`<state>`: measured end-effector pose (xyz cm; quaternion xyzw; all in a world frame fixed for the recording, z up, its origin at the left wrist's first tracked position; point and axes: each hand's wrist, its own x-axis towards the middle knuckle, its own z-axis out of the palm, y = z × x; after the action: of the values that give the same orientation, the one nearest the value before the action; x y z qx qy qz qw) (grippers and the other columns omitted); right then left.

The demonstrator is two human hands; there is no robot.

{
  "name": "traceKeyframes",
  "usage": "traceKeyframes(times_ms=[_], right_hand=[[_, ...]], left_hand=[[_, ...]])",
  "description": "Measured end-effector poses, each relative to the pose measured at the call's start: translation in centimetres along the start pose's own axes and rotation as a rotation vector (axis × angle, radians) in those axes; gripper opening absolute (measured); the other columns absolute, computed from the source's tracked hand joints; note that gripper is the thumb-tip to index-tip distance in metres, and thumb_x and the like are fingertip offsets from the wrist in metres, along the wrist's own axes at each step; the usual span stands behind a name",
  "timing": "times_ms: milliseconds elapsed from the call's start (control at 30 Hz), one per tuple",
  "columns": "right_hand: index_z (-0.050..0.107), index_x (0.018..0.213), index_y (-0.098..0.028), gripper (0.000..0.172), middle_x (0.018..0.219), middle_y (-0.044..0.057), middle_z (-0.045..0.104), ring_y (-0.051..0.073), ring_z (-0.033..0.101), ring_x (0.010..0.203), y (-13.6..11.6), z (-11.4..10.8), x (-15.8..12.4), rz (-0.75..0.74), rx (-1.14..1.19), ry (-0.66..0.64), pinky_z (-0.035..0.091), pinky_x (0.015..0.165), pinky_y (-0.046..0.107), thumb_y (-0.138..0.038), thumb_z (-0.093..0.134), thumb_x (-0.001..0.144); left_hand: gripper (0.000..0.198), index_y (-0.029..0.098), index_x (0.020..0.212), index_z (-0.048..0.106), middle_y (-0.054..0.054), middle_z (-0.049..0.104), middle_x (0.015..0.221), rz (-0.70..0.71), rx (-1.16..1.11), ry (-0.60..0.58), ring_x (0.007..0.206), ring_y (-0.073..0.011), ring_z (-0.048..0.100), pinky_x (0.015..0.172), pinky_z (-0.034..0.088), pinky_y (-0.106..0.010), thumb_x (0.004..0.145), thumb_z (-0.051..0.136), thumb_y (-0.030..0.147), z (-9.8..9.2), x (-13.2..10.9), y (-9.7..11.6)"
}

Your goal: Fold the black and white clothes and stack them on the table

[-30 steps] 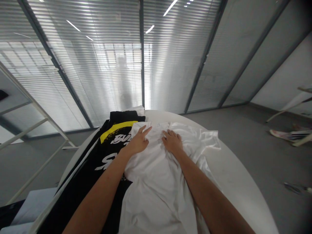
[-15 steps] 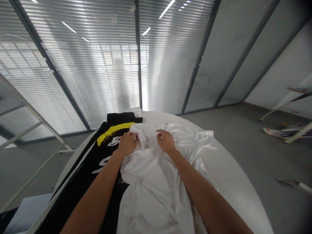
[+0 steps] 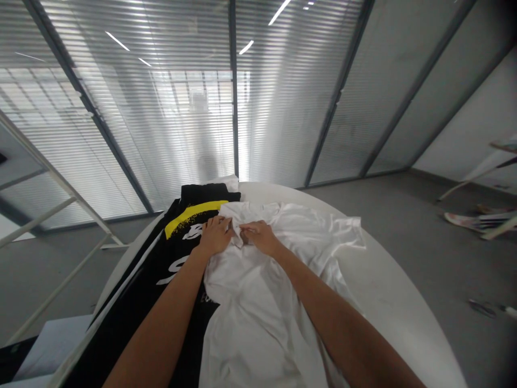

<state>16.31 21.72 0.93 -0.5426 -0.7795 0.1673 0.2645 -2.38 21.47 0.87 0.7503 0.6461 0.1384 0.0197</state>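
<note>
A white T-shirt (image 3: 262, 302) lies spread on a round white table (image 3: 388, 302), its far end toward the window. My left hand (image 3: 216, 235) is closed, pinching the shirt's fabric near the collar. My right hand (image 3: 260, 236) is closed on the same bunched fabric right beside it, the two hands almost touching. Under and left of the white shirt lies a black garment (image 3: 161, 280) with a yellow band and white lettering.
Glass walls with blinds (image 3: 242, 97) stand behind the table. A white metal frame (image 3: 52, 199) rises at the left. At the right, on the grey floor, lie table legs and striped items (image 3: 480, 221), plus a small tool (image 3: 484, 308).
Both hands lay flat and apart on the shirt a second ago; they have since closed on the fabric near the collar and my right hand moved left to meet my left.
</note>
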Motion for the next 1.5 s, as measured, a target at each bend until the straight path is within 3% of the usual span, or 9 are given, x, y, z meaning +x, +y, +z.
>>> traceKeyframes(times_ms=[200, 367, 467, 600, 733, 867, 1033, 1300, 1500], right_hand=[[0.069, 0.113, -0.025, 0.039, 0.119, 0.003, 0.066, 0.017, 0.058, 0.113, 1.3, 0.0, 1.0, -0.061, 0.182, 0.109, 0.042, 0.098, 0.031, -0.014, 0.047, 0.083], [0.072, 0.098, -0.021, 0.032, 0.1, 0.004, 0.071, 0.016, 0.064, 0.092, 1.6, 0.4, 0.8, 0.036, 0.314, 0.219, 0.048, 0.085, 0.027, -0.02, 0.043, 0.084], [0.065, 0.118, -0.025, 0.04, 0.084, -0.001, 0.071, 0.015, 0.064, 0.079, 1.2, 0.7, 0.3, 0.118, 0.225, 0.143, 0.048, 0.079, 0.027, -0.023, 0.046, 0.083], [0.062, 0.124, -0.032, 0.043, 0.111, -0.001, 0.07, 0.021, 0.059, 0.106, 0.7, 0.6, 0.0, 0.12, -0.002, 0.109, 0.041, 0.096, 0.036, -0.029, 0.051, 0.083], [0.061, 0.126, -0.028, 0.045, 0.135, -0.002, 0.057, 0.02, 0.048, 0.125, 0.9, 0.3, 0.1, 0.082, -0.014, 0.126, 0.036, 0.103, 0.035, -0.025, 0.048, 0.083], [0.063, 0.124, -0.024, 0.045, 0.132, 0.001, 0.059, 0.018, 0.048, 0.122, 1.2, 0.4, 0.0, 0.066, -0.104, 0.232, 0.034, 0.103, 0.033, -0.021, 0.046, 0.083], [0.07, 0.109, -0.025, 0.034, 0.122, 0.004, 0.065, 0.025, 0.051, 0.115, 1.2, 0.8, -0.4, 0.151, -0.26, 0.141, 0.033, 0.099, 0.041, -0.026, 0.046, 0.084], [0.051, 0.135, -0.03, 0.047, 0.142, 0.005, 0.048, 0.025, 0.036, 0.13, 0.2, 1.0, -1.3, -0.015, -0.379, 0.112, 0.023, 0.106, 0.043, -0.033, 0.046, 0.088], [0.052, 0.133, -0.029, 0.044, 0.143, 0.004, 0.047, 0.03, 0.034, 0.132, 0.6, 1.4, -1.3, 0.11, -0.427, 0.073, 0.021, 0.107, 0.053, -0.037, 0.04, 0.092]], left_hand=[[0.047, 0.027, 0.132, 0.054, -0.009, 0.05, 0.135, 0.004, -0.02, 0.038, 0.121, -0.0298, 0.043, 0.1, 0.033, -0.048, 0.088, 0.044, 0.036, 0.3, 0.0, -0.2], [0.047, 0.03, 0.132, 0.054, -0.007, 0.05, 0.136, -0.008, -0.035, 0.037, 0.122, -0.0292, 0.043, 0.101, 0.032, -0.047, 0.085, 0.048, 0.036, 0.3, -0.1, -0.2], [0.05, 0.032, 0.132, 0.054, -0.006, 0.049, 0.137, -0.026, -0.03, 0.023, 0.123, -0.0284, 0.042, 0.102, 0.031, -0.046, 0.082, 0.052, 0.036, 0.2, -0.1, -0.1], [0.052, 0.032, 0.133, 0.053, -0.007, 0.048, 0.137, -0.025, -0.032, 0.018, 0.124, -0.0286, 0.041, 0.103, 0.03, -0.046, 0.081, 0.053, 0.036, 0.1, -0.1, 0.0], [0.05, 0.033, 0.132, 0.053, -0.006, 0.048, 0.137, -0.032, -0.038, 0.012, 0.123, -0.0285, 0.041, 0.103, 0.03, -0.045, 0.081, 0.053, 0.036, 0.0, -0.2, 0.0], [0.05, 0.033, 0.132, 0.053, -0.006, 0.049, 0.136, -0.035, -0.029, 0.026, 0.122, -0.0279, 0.042, 0.103, 0.03, -0.045, 0.082, 0.053, 0.036, 0.0, -0.2, 0.1], [0.051, 0.032, 0.133, 0.052, -0.006, 0.047, 0.14, -0.031, -0.012, 0.032, 0.125, -0.0285, 0.041, 0.103, 0.03, -0.047, 0.082, 0.053, 0.036, 0.1, -0.3, 0.1], [0.058, 0.032, 0.141, 0.043, -0.007, 0.035, 0.152, -0.024, 0.056, -0.014, 0.136, -0.0315, 0.031, 0.109, 0.025, -0.051, 0.085, 0.049, 0.045, 0.2, -0.2, 0.0], [0.059, 0.034, 0.144, 0.039, -0.005, 0.032, 0.154, -0.038, 0.084, -0.059, 0.139, -0.031, 0.029, 0.11, 0.024, -0.05, 0.087, 0.043, 0.05, 0.4, -0.1, -0.1]])
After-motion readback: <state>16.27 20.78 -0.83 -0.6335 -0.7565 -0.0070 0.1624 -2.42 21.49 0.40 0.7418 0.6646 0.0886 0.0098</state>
